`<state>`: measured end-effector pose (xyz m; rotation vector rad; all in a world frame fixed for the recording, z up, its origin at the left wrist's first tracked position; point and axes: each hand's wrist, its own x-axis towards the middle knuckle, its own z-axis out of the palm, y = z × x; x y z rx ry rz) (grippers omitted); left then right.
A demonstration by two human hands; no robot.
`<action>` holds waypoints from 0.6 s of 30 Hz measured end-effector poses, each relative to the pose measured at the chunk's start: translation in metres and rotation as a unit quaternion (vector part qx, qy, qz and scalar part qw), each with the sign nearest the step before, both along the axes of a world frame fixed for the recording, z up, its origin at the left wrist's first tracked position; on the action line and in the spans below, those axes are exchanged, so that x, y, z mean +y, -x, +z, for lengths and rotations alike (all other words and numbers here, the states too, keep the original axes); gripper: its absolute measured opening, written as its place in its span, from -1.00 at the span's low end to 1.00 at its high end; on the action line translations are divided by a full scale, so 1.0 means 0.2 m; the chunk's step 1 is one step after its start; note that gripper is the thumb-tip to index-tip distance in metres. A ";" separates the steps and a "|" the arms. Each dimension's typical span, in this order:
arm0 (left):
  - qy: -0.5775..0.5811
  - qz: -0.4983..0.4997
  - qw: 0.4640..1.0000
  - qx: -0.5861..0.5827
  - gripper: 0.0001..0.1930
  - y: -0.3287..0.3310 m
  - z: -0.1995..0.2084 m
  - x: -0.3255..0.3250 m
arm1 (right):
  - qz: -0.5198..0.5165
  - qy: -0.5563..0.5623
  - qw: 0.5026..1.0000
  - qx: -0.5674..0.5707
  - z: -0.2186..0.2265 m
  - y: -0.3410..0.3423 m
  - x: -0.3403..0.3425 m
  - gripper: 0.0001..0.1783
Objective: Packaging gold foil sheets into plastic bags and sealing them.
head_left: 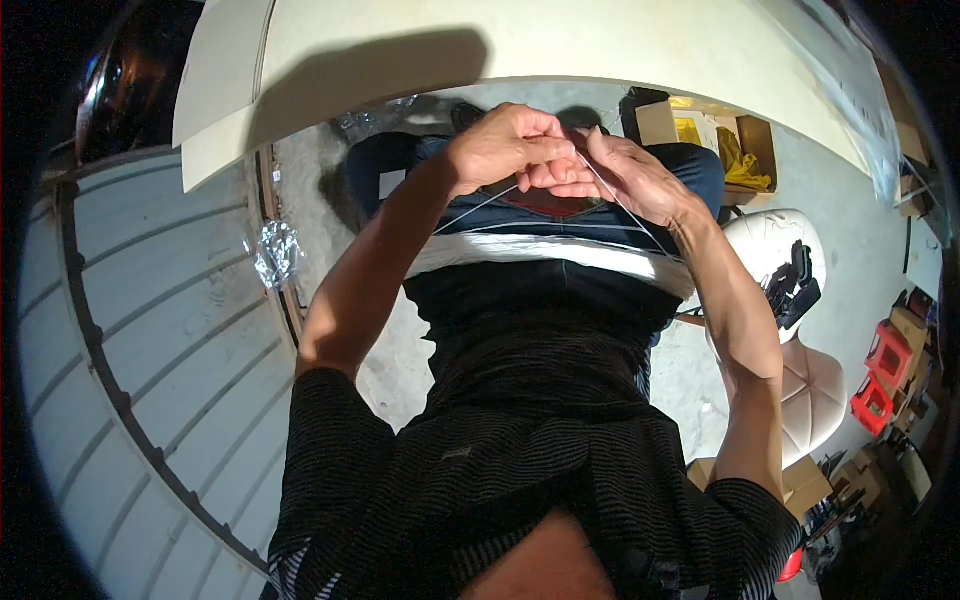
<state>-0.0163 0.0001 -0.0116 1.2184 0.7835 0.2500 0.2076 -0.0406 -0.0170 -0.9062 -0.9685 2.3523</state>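
Observation:
Above my lap, my left hand [518, 150] pinches a thin white cord [632, 216] between thumb and fingers. Close against it, my right hand [645, 180] has its fingers curled in around the same cord, with the thumb raised. From the fingers the cord slants down both ways toward a glossy white strip of material [540, 250] lying across my thighs. One more strand stretches sideways just above that strip. The exact spot where the fingertips meet the cord is partly covered by the fingers.
A pale tabletop [600, 45] curves ahead of my hands. An open cardboard box [757, 135] with yellow packets sits beyond my right knee. To the right stand a white padded seat [745, 245] with a black object [795, 285] and red stools [888, 352]. Crumpled clear plastic [277, 255] lies left.

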 end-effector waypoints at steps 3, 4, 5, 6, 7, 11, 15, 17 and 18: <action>0.027 0.030 0.995 -0.089 -0.77 -0.01 0.04 -0.02 | 0.015 -0.094 0.990 0.109 0.03 0.03 -0.01 -0.16; 0.045 0.062 0.986 -0.147 -0.78 -0.01 0.08 -0.04 | 0.015 -0.094 0.989 0.110 0.04 0.04 -0.02 -0.16; 0.035 0.070 0.984 -0.160 -0.78 -0.01 0.13 -0.05 | -0.014 -0.085 0.989 0.118 0.08 0.06 -0.04 -0.18; 0.035 0.070 0.984 -0.159 -0.78 -0.02 0.18 -0.07 | -0.044 -0.075 0.988 0.125 0.11 0.09 -0.06 -0.20; 0.029 0.097 0.981 -0.164 -0.78 -0.02 0.23 -0.08 | -0.031 -0.055 0.982 0.180 0.16 0.11 -0.06 -0.28; -0.053 0.112 0.987 -0.107 -0.76 0.02 0.27 -0.08 | 0.036 -0.094 0.995 -0.004 0.26 0.12 -0.05 -0.68; -0.085 -0.007 0.996 0.015 -0.71 0.14 0.27 -0.06 | 0.049 -0.224 0.953 -0.196 0.34 0.02 0.00 -0.79; -0.033 -0.123 0.991 0.051 -0.70 0.15 0.26 -0.06 | 0.042 -0.250 0.948 -0.191 0.33 -0.05 0.02 -0.81; 0.009 -0.167 0.986 0.015 -0.72 0.15 0.27 -0.08 | 0.036 -0.262 0.948 -0.180 0.32 -0.06 0.02 -0.82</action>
